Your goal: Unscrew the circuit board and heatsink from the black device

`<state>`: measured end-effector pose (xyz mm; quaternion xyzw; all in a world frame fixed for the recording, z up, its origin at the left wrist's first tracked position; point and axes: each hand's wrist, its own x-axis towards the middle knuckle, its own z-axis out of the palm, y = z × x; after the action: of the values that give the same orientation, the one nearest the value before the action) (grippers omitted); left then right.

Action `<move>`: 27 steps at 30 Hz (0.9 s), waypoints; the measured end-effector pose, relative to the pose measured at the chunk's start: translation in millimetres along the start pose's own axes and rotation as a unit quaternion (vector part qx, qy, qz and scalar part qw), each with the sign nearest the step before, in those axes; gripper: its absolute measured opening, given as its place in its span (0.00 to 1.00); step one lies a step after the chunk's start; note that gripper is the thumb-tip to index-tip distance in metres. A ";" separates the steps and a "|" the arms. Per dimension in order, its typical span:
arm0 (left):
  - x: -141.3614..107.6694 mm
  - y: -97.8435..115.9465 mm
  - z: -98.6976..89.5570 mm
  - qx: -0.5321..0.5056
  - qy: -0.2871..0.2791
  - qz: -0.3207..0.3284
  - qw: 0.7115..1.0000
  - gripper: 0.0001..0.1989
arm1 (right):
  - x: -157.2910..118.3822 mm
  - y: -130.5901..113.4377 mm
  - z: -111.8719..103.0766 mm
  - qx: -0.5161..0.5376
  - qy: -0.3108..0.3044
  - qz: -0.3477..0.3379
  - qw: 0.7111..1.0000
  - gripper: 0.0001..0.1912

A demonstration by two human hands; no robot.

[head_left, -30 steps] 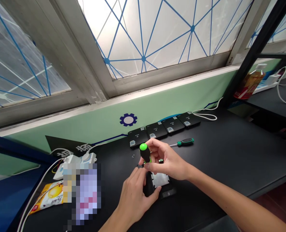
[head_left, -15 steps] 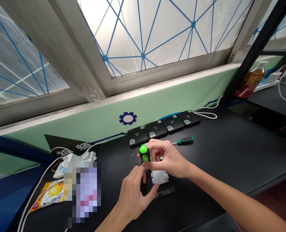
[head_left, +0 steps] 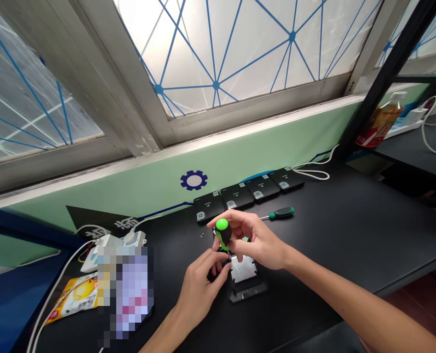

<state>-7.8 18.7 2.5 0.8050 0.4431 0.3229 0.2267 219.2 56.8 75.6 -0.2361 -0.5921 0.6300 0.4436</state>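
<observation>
My right hand (head_left: 260, 242) grips a screwdriver (head_left: 223, 231) with a bright green and black handle, held nearly upright. Its shaft points down to the left edge of an opened black device (head_left: 247, 293) that carries a silver rectangular plate (head_left: 243, 270) with dark notches. My left hand (head_left: 201, 284) is pinched, thumb and forefinger meeting around the lower end of the shaft beside that plate. Whether these fingertips hold the shaft or some small part, I cannot tell. Part of a green circuit board shows beneath my right hand, which covers the device's far end.
Several black flat boxes (head_left: 236, 195) line the wall. A second screwdriver (head_left: 281, 213) lies right of my hands, and small screws (head_left: 202, 235) lie left of them. At the left are a power strip (head_left: 135, 239), a yellow snack packet (head_left: 74, 299) and a blurred item.
My left thumb has swung up from the device's front edge to join the forefinger by the screwdriver shaft. The screwdriver has shifted slightly right, and more of the device shows.
</observation>
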 end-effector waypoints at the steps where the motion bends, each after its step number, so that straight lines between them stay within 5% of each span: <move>1: -0.3 -0.7 0.5 0.001 0.004 0.002 1.000 0.06 | -0.3 -0.7 0.5 -0.008 0.001 -0.002 1.000 0.21; 7: -1.0 -3.2 2.7 -0.001 0.018 0.003 1.000 0.19 | -0.7 6.0 2.7 0.050 0.019 0.035 0.998 0.29; 14: 1.5 1.1 -0.2 -0.008 -0.015 -0.014 1.000 0.08 | -1.0 9.3 1.3 0.005 0.050 0.005 0.999 0.27; 27: 2.0 2.0 -2.9 -0.019 -0.020 -0.022 0.999 0.09 | -1.0 5.1 -0.6 0.017 0.053 -0.022 0.998 0.25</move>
<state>-7.9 19.7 6.5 0.7973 0.4494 0.3097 0.2578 218.8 56.7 70.4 -0.2481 -0.5618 0.6168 0.4923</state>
